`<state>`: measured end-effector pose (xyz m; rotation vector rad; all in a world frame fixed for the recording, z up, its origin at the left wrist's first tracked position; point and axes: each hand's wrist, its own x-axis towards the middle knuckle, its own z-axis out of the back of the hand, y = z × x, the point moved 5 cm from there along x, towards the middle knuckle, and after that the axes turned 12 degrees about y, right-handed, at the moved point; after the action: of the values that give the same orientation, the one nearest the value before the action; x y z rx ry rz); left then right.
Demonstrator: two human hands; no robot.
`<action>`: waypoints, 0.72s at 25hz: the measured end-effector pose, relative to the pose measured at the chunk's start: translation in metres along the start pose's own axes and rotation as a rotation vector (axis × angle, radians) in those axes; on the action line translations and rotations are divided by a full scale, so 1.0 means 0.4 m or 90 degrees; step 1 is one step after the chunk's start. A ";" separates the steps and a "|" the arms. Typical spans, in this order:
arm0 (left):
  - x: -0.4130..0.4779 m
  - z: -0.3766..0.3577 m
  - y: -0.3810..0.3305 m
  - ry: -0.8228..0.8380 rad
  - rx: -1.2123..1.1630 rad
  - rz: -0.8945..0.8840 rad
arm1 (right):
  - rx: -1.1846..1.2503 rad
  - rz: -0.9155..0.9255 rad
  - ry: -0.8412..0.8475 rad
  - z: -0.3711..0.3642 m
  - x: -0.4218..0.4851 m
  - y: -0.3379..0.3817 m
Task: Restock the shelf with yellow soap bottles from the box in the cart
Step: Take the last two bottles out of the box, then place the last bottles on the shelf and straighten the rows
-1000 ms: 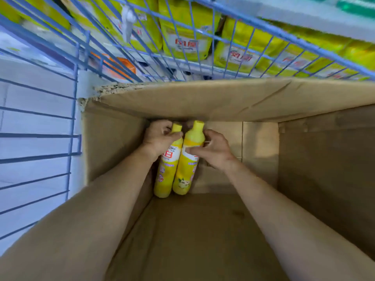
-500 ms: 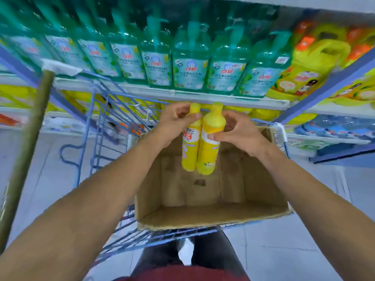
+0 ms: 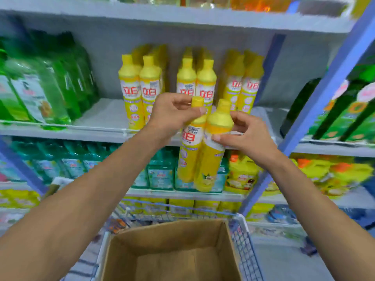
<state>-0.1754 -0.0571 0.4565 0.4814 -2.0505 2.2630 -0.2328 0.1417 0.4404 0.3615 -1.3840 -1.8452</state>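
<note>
A: Position of the carried items is to be entered.

B: Two yellow soap bottles are held side by side, touching, in front of the shelf [image 3: 105, 114]. The left bottle [image 3: 189, 151] is gripped at the neck by the left hand [image 3: 172, 112], with the fingers curled round it and the thumb laid across just under the cap. The right bottle [image 3: 211, 159] is pinched at the shoulder by the right hand [image 3: 247, 136], with the thumb pressed on the front and the other fingers wrapped behind.

A: Axis and bearing?

B: Both long axes are near upright, caps up, slightly tilted. The bodies hang below the fingers, and the bases are seen under the shelf's front edge. The stocked bottles [image 3: 150, 86] stand beyond and higher. A lift, then a push forward, is judged to be called for. The left hand is seen higher and is judged nearer the rows.

A: Free space?

B: Bare shelf is seen left of the rows, between them and the green pouches [image 3: 40, 94].

A: Writing?

B: "立白" in red on a white band is read on the stocked bottles and on the left bottle. The small print is not legible. The right bottle's label is mostly turned away, and a lemon picture is made out near its base. The box [image 3: 162, 236] in the cart [image 3: 246, 246] is noted below the forearms.
</note>
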 end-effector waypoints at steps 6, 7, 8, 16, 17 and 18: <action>0.196 -0.169 -0.162 -0.092 0.086 -0.084 | -0.053 0.084 -0.046 0.301 0.048 0.099; 0.226 -0.188 -0.165 -0.111 0.101 -0.085 | -0.059 0.091 -0.052 0.336 0.058 0.098; 0.254 -0.205 -0.168 -0.129 0.110 -0.082 | -0.057 0.095 -0.056 0.367 0.070 0.093; 0.394 -0.271 -0.103 -0.263 0.141 -0.051 | -0.075 0.086 -0.087 0.473 0.180 -0.027; 0.397 -0.277 -0.087 -0.277 0.150 -0.040 | -0.081 0.084 -0.092 0.475 0.188 -0.046; 0.396 -0.284 -0.074 -0.290 0.167 -0.033 | -0.086 0.079 -0.103 0.474 0.194 -0.063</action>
<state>-0.3409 0.0305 0.5182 1.1471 -1.8720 2.5905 -0.4141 0.2169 0.5041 0.0568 -1.3480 -1.8843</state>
